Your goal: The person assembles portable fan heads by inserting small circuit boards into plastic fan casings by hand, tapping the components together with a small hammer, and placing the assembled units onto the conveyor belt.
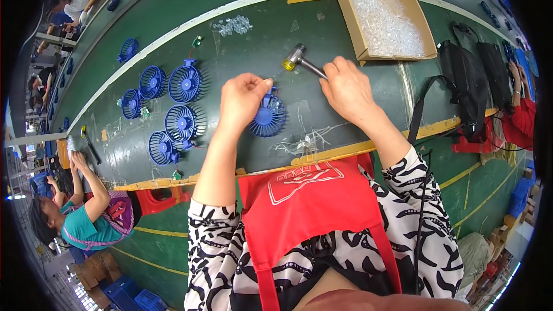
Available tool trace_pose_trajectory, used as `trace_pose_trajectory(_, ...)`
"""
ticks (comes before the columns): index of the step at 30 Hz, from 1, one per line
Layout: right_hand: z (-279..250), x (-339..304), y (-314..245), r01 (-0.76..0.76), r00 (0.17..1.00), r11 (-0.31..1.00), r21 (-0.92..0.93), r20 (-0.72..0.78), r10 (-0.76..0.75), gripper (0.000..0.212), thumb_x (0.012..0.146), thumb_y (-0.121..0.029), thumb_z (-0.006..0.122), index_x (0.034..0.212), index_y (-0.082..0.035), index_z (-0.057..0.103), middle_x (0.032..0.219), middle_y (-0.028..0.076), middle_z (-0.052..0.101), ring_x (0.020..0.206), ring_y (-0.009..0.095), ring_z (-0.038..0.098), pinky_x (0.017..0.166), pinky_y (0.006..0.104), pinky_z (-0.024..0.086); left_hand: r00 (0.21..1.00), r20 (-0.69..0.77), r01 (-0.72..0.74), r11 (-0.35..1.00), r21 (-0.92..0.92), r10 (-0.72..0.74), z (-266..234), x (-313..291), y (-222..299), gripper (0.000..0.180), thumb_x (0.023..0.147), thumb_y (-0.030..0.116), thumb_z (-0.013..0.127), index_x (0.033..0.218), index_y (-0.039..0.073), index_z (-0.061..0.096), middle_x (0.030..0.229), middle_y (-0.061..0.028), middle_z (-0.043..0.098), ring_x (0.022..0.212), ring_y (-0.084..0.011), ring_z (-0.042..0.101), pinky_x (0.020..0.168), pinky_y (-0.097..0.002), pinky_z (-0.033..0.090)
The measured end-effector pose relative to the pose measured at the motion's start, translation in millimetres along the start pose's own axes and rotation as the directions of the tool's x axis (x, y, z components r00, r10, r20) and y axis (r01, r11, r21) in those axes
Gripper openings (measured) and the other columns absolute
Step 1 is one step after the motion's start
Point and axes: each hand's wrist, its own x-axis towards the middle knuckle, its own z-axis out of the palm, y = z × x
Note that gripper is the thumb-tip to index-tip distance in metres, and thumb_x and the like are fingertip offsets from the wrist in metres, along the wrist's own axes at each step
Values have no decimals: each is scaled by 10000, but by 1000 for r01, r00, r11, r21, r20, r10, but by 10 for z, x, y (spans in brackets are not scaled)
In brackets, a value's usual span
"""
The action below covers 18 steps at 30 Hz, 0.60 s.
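1. Both hands work at the middle of the green bench. Left hand (243, 97) is curled, its fingertips pinched on the top edge of a blue fan housing (268, 117) that lies flat on the bench just in front of the person's red apron (308, 207).
2. Right hand (347, 88) is closed in a fist around the dark handle of a small hammer (296, 57); the hammer's metal head with a yellow face points far and left, above and just beyond the housing, not touching it.
3. Left of the hands, a cluster of blue fan housings (167, 106) lies on the bench, well apart from the held one.
4. Far from the hands, a small heap of clear plastic bits (232, 25) sits loose on the bench.
5. At the far right, an open cardboard box (348, 8) is filled with clear plastic pieces (386, 23).
6. What the left fingertips actually pinch is hidden by the fingers; most of the hammer handle is hidden inside the right fist.
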Motion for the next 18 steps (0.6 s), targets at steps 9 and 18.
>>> trace_pose_trajectory(9, -262, -134, -341, 133, 991, 889, 439, -89, -104, 203, 823, -40, 635, 967, -8, 496, 887, 186, 567, 778, 413, 594, 639, 484, 478, 894, -224, -293, 884, 365, 389, 176, -729, -237, 941, 624, 275, 882, 1347, -54, 377, 1265, -211, 509, 1176, -374, 467, 1019, -445, 368)
trace_pose_trajectory(18, -277, -136, -508, 297, 951, 865, 405, -202, -232, 301, 839, -38, 630, 1128, -6, 551, 750, 145, 589, 656, 383, 613, 560, 446, 491, 875, -301, -282, 904, 320, 380, 278, -709, -275, 976, 614, 324, 882, 1356, -34, 358, 1222, -200, 529, 1148, -365, 477, 990, -464, 345)
